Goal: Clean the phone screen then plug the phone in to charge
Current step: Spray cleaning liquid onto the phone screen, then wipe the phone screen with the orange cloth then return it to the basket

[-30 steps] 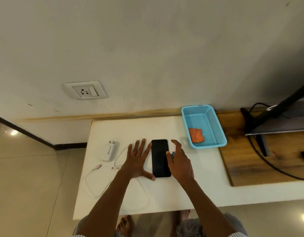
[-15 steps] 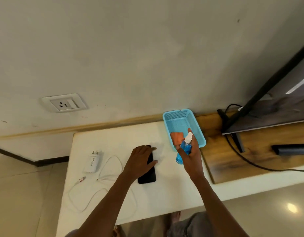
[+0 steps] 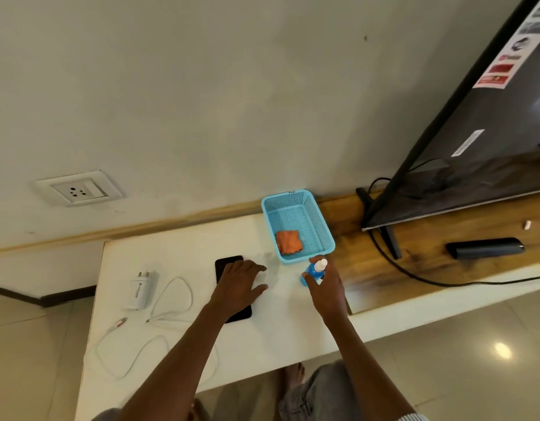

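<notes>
A black phone (image 3: 229, 270) is seen lying flat, screen up, on the white table (image 3: 177, 256), its long side running away from the person. The left hand (image 3: 239, 287) is laid palm down over the phone's middle and near end, fingers spread and not curled around anything; only the far corner and the near edge of the phone are visible. The right hand (image 3: 327, 289) is closed around a small blue spray bottle (image 3: 313, 270) with a white nozzle, held upright just in front of a light-blue plastic basket (image 3: 318, 221). A folded orange cloth (image 3: 289, 240) is seen inside the basket at its near end. To the left of the phone, a white charger adapter (image 3: 139, 290) lies on its side, and a white cable (image 3: 171, 305) is looped loosely beside it, unconnected. A wall socket (image 3: 78, 189) is set in the wall above the table's left end.
</notes>
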